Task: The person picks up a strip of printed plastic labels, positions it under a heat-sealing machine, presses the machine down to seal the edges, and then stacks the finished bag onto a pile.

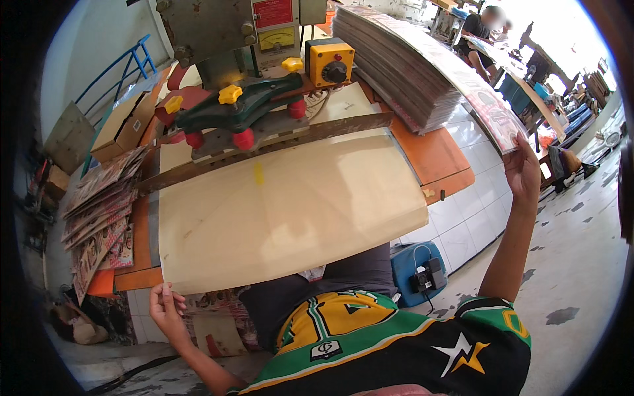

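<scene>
1. Sheet [284,211], a large cream one, lies flat on the orange surface [436,155] under the press [231,72], its near edge overhanging toward the person's lap.
2. Left hand [165,307] is at the sheet's near left corner; its fingers [177,302] curl up around the edge and seem to pinch it, though the grip underneath is hidden.
3. Right hand [522,173] reaches far right to the printed stack [403,66], and its fingers close on the lowest overhanging corner of the top printed sheet [492,115], which bends down off the pile.
4. A second, smaller pile of printed sheets [99,211] fans out at the left end of the surface, just beside the cream sheet.
5. Judged from this, the step in hand is picking a fresh printed sheet off the stack while the cream one is steadied.
6. The next move calls for peeling only one sheet free, since the pile is tall and the sheets lie tight together, then carrying it left without creasing it or dragging the cream sheet out of line with the wooden rail [264,148] below the press.
</scene>
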Motion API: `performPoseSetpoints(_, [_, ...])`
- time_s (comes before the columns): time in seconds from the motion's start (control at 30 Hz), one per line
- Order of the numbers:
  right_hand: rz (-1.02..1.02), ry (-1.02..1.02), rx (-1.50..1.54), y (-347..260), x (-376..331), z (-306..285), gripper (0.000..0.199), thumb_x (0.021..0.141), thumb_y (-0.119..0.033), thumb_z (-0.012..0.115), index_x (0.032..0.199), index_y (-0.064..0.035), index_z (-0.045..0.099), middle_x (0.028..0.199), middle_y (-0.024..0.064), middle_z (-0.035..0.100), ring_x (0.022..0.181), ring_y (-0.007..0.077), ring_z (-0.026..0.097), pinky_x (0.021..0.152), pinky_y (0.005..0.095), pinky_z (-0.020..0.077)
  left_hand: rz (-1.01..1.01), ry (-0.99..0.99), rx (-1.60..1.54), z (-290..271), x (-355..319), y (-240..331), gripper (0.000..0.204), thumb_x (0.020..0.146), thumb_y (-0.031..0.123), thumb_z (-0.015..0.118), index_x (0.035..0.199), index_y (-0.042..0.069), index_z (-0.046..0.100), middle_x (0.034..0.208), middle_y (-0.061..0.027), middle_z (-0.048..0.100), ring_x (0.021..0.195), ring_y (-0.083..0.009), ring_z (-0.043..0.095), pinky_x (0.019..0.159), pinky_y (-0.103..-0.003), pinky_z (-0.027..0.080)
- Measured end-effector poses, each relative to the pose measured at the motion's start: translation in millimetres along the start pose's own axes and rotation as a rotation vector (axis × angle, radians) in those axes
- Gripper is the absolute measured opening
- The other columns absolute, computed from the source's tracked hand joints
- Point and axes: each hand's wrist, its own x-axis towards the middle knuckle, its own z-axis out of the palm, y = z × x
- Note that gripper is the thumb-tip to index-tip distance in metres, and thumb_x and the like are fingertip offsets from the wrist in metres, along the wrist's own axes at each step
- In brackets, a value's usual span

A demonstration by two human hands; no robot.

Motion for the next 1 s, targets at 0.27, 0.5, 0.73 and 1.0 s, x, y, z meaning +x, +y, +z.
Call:
performPoseSetpoints(0.27, [-0.377, 0.287, -0.045, -4.0, -15.3, -5.8, 0.044, 0.102, -0.018, 0.059, 0.143, -0.0037, 0.052, 0.135, 0.0085, 0.061, 0.123, 0.0226, 0.060, 0.103, 0.0383, 0.0514, 0.003, 0.020, 0.003, -0.6, -5.3, 4.1, 0.022, 0.106, 0.025, 0.057, 0.103, 0.004, 0.064, 0.070, -0.0003, 0.060, 0.057, -0.0026, 0.049, 0.049, -0.017, 0.033])
performPoseSetpoints(0.5, [-0.466, 0.341, -0.092, -4.4, -30.4, -51.7, 0.055, 0.104, -0.034, 0.058, 0.149, -0.0050, 0.046, 0.146, 0.0100, 0.052, 0.131, 0.0258, 0.054, 0.107, 0.0437, 0.0477, 0.042, -0.025, -0.007, 11.4, -3.6, 23.7, 0.022, 0.105, 0.027, 0.059, 0.103, 0.005, 0.063, 0.070, -0.0008, 0.061, 0.056, -0.0030, 0.049, 0.049, -0.018, 0.034])
performPoseSetpoints(0.73, [-0.304, 0.267, 0.017, 17.8, -35.2, -74.9, 0.051, 0.106, -0.033, 0.050, 0.148, -0.0041, 0.046, 0.145, 0.0102, 0.053, 0.132, 0.0254, 0.053, 0.108, 0.0429, 0.0459, 0.147, -0.227, -0.039, 26.5, -4.5, 48.4, 0.030, 0.104, 0.032, 0.060, 0.106, 0.002, 0.064, 0.073, -0.0044, 0.065, 0.059, -0.0060, 0.054, 0.051, -0.019, 0.037])
performPoseSetpoints(1.0, [-0.076, -0.243, -0.076, 65.6, -46.4, -55.9, 0.040, 0.107, -0.025, 0.051, 0.140, -0.0028, 0.050, 0.128, 0.0096, 0.063, 0.114, 0.0183, 0.064, 0.096, 0.0345, 0.0544, 0.121, -0.510, -0.542, 69.3, 11.9, 47.9, 0.100, 0.087, 0.075, 0.060, 0.143, -0.007, 0.045, 0.130, -0.0128, 0.059, 0.116, -0.0202, 0.059, 0.097, -0.036, 0.047])
